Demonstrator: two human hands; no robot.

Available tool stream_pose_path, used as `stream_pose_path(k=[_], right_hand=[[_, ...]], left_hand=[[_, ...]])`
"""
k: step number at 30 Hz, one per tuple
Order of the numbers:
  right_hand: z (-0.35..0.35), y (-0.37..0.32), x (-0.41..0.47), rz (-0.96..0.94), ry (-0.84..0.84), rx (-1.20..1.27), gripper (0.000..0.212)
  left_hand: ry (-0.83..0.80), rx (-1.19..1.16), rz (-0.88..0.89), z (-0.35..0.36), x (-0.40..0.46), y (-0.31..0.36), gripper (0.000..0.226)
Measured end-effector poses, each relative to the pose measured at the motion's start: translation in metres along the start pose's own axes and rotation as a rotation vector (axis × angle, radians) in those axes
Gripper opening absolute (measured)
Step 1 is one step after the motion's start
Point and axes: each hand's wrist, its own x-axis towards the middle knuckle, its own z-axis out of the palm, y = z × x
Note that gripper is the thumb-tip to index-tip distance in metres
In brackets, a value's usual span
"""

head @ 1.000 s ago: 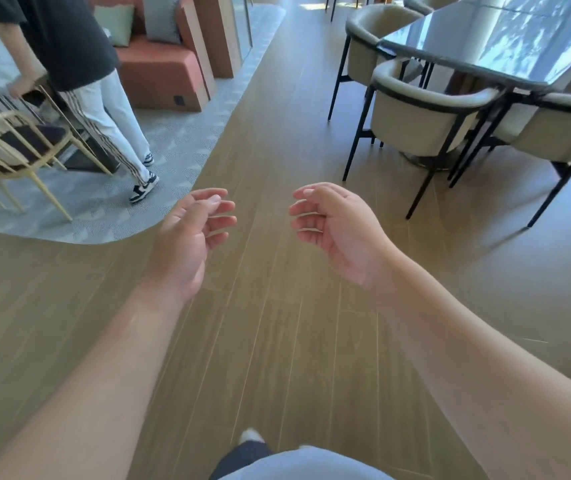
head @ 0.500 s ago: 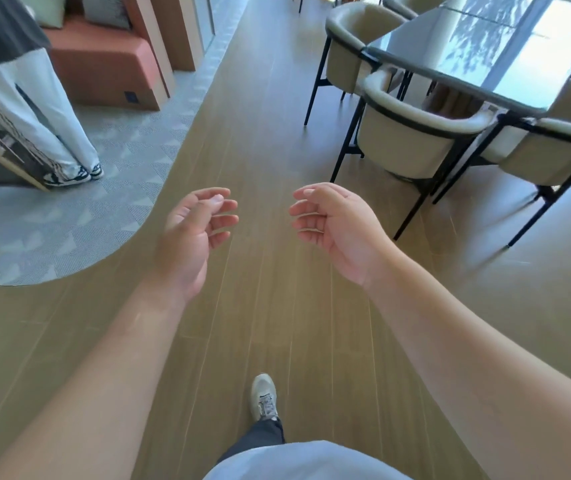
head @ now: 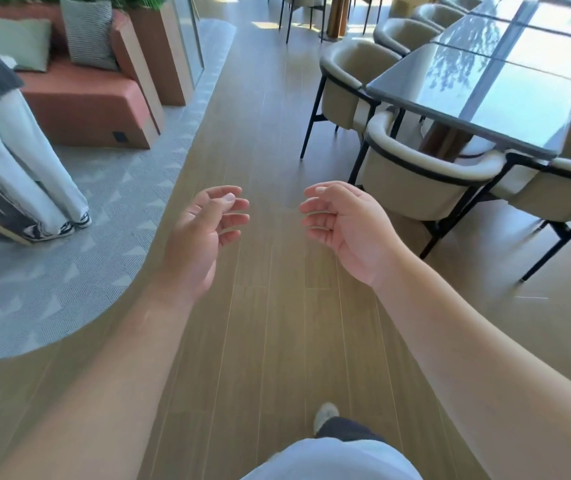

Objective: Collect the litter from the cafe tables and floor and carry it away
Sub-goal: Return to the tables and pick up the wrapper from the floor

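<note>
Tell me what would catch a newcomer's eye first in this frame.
Two bare hands held out mid-frame over the wood floor, the left hand and right hand both loosely curled and holding nothing. To the right, a glossy dark table ringed by beige chairs. At the left edge, another person's white trousers on the grey carpet, before a red-orange sofa.

The dark glossy surface (head: 478,95) stands at the right, with beige chairs around it. The wooden floor (head: 270,323) runs straight ahead. No litter shows on either.
</note>
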Motion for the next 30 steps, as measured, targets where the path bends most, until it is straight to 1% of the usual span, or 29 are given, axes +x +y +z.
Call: stream_pose_path(k=[5,10,15,21,27,30], right_hand=[[-0.019,0.000,0.072,0.017,0.014,0.032,0.021],[-0.038,-0.009,0.170,0.031,0.007,0.067,0.018],[-0.060,-0.045,0.270,0.029,-0.009,0.094,0.014],[-0.081,-0.094,0.368,0.000,-0.038,0.075,0.013],[-0.085,-0.119,0.440,-0.005,-0.061,0.040,0.014],[-0.079,-0.123,0.481,0.000,-0.040,0.026,0.015]], left_hand=[[0.001,0.016,-0.007,0.008,0.073,-0.006,0.017],[0.025,0.036,0.002,0.027,0.164,-0.013,0.017],[0.037,0.066,-0.021,0.067,0.267,-0.001,0.017],[0.030,0.067,0.019,0.106,0.367,0.019,0.020],[0.049,0.034,0.017,0.112,0.442,0.027,0.019],[0.042,0.033,0.017,0.107,0.483,0.027,0.019]])
